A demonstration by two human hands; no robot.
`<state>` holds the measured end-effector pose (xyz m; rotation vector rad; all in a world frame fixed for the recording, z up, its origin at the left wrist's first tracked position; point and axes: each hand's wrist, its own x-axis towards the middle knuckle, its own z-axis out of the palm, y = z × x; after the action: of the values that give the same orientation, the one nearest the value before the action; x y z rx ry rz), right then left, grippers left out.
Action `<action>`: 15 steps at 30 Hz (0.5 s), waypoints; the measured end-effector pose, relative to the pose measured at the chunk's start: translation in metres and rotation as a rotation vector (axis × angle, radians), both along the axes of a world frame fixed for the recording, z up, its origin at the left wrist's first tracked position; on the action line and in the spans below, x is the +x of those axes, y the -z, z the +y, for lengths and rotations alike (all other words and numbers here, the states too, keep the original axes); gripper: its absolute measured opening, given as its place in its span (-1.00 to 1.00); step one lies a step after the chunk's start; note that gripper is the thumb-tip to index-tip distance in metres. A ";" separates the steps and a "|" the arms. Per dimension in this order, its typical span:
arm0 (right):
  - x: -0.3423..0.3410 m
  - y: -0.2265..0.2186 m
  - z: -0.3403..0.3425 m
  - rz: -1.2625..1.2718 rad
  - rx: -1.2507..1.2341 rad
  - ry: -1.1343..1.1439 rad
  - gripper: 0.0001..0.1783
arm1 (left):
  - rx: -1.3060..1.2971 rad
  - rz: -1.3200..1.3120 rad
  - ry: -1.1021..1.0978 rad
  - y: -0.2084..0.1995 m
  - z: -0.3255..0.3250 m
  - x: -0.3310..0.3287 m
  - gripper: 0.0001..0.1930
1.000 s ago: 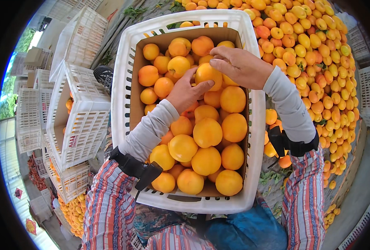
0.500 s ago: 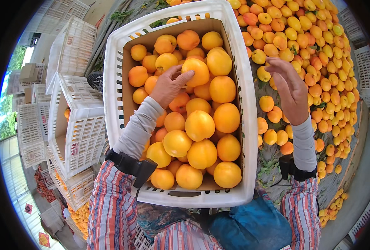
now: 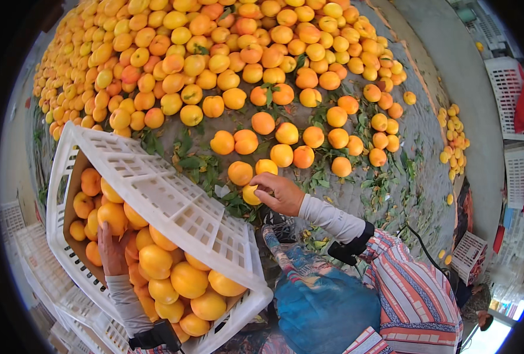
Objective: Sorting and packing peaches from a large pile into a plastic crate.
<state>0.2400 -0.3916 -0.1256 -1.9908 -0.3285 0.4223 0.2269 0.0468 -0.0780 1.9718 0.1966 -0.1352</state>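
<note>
- Fruit, single [image 3: 250, 194]: we record one round yellow-orange fruit on the ground at centre frame, under the fingertips of our right hand [image 3: 281, 193], among green leaves, just below two loose orange fruits.
- Crate, white plastic [image 3: 173, 203]: slatted, lined with brown card, tilted with its near wall raised toward us; lower left of frame.
- Fruits in crate [image 3: 173, 274]: we note many round yellow-orange fruits, some blushed red, heaped to the rim; our left hand [image 3: 112, 251] lies flat on them at the crate's left side.
</note>
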 end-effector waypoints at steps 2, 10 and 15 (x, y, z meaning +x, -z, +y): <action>-0.004 0.004 -0.008 0.023 0.002 0.035 -0.74 | -0.602 0.154 -0.312 -0.012 -0.008 -0.001 -0.54; -0.010 0.022 -0.059 0.023 -0.043 0.212 -0.74 | -0.575 0.176 -0.199 -0.021 0.000 -0.005 -0.46; -0.013 0.021 -0.101 -0.025 -0.188 0.335 -0.74 | -0.527 0.189 -0.331 -0.019 -0.003 -0.005 -0.46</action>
<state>0.2274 -0.4924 -0.1463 -2.1859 0.0337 0.2204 0.2216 0.0437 -0.0590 1.3798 0.5492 -0.1404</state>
